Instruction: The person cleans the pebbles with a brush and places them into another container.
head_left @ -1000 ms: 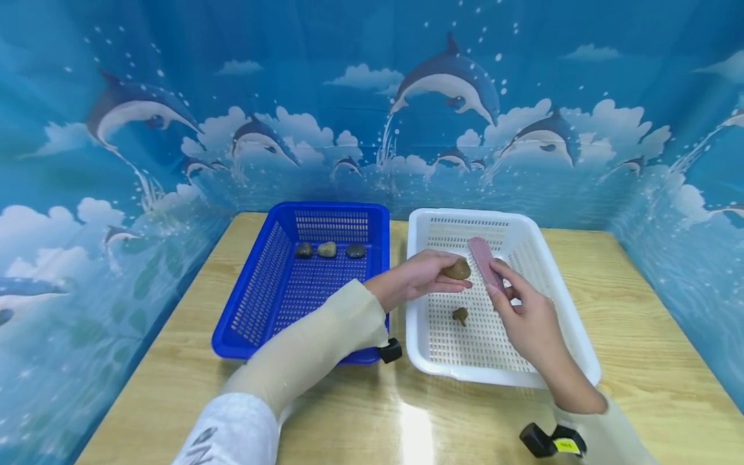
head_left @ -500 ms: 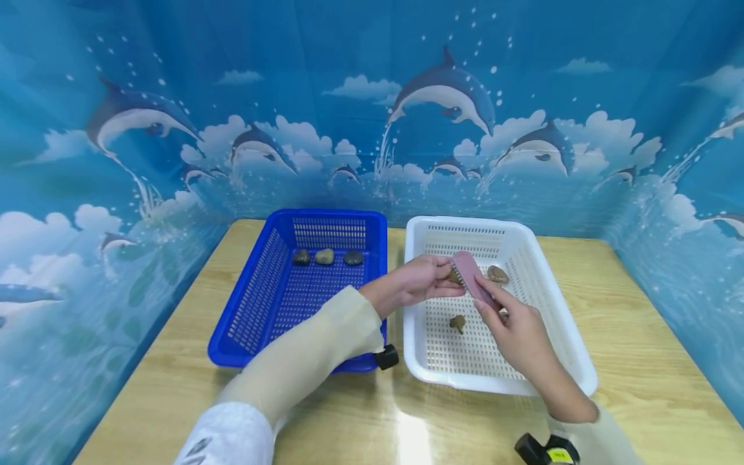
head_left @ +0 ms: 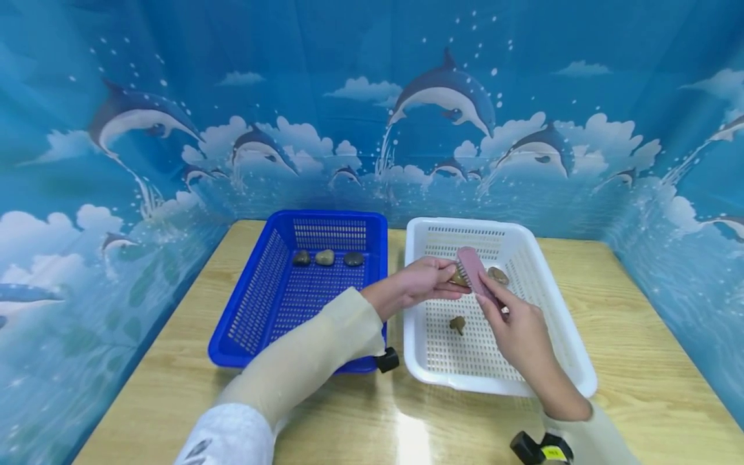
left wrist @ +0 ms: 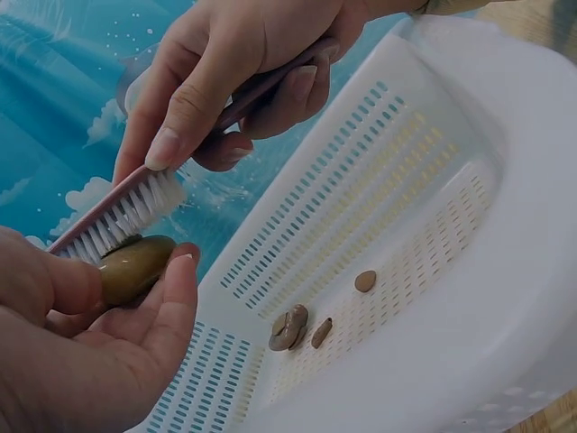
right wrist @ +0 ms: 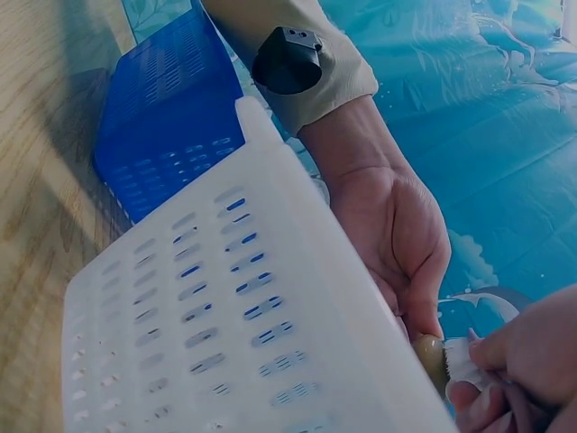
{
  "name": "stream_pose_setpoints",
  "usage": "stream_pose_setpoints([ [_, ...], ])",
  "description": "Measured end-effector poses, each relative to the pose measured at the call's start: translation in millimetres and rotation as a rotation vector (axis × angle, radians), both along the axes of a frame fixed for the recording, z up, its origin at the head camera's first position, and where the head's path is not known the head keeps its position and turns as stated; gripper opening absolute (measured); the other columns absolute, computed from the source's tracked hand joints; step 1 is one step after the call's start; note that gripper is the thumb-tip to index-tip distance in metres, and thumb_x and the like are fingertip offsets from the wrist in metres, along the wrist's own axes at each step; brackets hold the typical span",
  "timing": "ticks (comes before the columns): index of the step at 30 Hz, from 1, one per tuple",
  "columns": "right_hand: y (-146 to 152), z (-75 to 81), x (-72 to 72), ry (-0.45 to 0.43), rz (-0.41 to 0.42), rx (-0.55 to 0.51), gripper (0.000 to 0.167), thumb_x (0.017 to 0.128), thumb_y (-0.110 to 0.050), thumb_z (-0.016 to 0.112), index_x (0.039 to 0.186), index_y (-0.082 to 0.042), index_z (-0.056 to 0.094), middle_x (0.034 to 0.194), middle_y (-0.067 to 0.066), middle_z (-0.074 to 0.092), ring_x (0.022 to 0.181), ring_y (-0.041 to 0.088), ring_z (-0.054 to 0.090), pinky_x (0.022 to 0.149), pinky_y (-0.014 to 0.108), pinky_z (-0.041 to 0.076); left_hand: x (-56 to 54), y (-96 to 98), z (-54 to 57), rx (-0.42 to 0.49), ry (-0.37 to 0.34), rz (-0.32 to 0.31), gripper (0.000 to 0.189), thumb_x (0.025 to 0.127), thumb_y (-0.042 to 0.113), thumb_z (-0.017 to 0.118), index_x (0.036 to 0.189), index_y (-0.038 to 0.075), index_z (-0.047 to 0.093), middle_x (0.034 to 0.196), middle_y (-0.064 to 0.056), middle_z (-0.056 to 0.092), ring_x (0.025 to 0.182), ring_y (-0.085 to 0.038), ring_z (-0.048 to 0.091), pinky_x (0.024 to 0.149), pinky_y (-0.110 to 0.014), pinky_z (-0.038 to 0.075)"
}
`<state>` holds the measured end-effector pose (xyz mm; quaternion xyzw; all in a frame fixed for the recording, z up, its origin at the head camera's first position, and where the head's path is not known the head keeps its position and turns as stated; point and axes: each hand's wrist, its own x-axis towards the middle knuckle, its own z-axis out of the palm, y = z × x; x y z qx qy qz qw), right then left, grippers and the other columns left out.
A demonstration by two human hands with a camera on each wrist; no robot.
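Observation:
Over the white basket point(head_left: 558, 316), my left hand point(head_left: 427, 281) holds a smooth olive-brown stone point(left wrist: 135, 269) between thumb and fingers. My right hand point(head_left: 517, 326) grips a pink scrubbing brush point(head_left: 472, 266) by its handle. In the left wrist view the brush's white bristles touch the top of the stone, and the right thumb lies along the brush's back. The right wrist view shows the stone and bristles meeting beyond the basket's rim. Brown stones point(head_left: 497, 276) lie inside the white basket, along with a small brown piece point(head_left: 457, 324) nearer its middle.
Left of the white basket stands a blue basket point(head_left: 232, 342) with three stones, dark point(head_left: 301, 258), pale point(head_left: 325, 257) and grey point(head_left: 353, 258), in a row at its far end. Both baskets rest on a wooden table point(head_left: 651, 336). A dolphin-print backdrop point(head_left: 372, 97) rises behind.
The brush has moved left from beside the stone onto it, uncovering a brown stone in the white basket. Over the last half second it shifts slightly against the stone.

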<state>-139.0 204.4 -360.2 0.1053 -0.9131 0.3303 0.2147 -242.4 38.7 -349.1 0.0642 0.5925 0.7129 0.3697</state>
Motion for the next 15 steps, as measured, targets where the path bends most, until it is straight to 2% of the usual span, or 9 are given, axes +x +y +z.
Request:
stream_pose_setpoints([
  [4, 0.7, -0.9, 0.1, -0.007, -0.006, -0.014, 0.039, 0.097, -0.011, 0.062, 0.134, -0.004, 0.057, 0.110, 0.026, 0.067, 0.068, 0.021, 0.066, 0.055, 0.017, 0.056, -0.3, -0.4, 0.3, -0.016, 0.009, 0.004, 0.038, 0.106, 0.012, 0.036, 0.142, 0.000, 0.045, 0.126, -0.025, 0.060, 0.118, -0.035, 0.059, 0.104, -0.042, 0.047],
  [8, 2.1, -2.5, -0.5, -0.007, -0.013, -0.040, 0.038, 0.097, -0.010, 0.061, 0.134, -0.003, 0.058, 0.107, 0.027, 0.067, 0.071, 0.024, 0.067, 0.057, 0.014, 0.055, -1.2, -0.2, 1.5, -0.007, -0.003, 0.043, 0.038, 0.105, 0.011, 0.040, 0.142, 0.003, 0.046, 0.124, -0.022, 0.062, 0.114, -0.032, 0.062, 0.102, -0.041, 0.049],
  [11, 2.9, -3.4, -0.9, -0.004, -0.010, -0.055, 0.038, 0.097, -0.009, 0.061, 0.134, -0.003, 0.057, 0.108, 0.029, 0.067, 0.073, 0.026, 0.067, 0.058, 0.018, 0.058, -1.7, 0.0, 2.1, 0.004, -0.020, 0.081, 0.038, 0.105, 0.011, 0.042, 0.141, 0.005, 0.048, 0.124, -0.021, 0.063, 0.113, -0.032, 0.063, 0.100, -0.040, 0.051],
  [15, 3.2, -5.9, 0.9, -0.001, -0.004, -0.047, 0.039, 0.096, -0.009, 0.061, 0.134, -0.003, 0.057, 0.111, 0.028, 0.066, 0.071, 0.025, 0.067, 0.056, 0.022, 0.059, -1.9, 0.1, 1.1, 0.009, -0.030, 0.099, 0.038, 0.105, 0.011, 0.041, 0.142, 0.004, 0.047, 0.127, -0.022, 0.061, 0.115, -0.033, 0.061, 0.099, -0.039, 0.052],
])
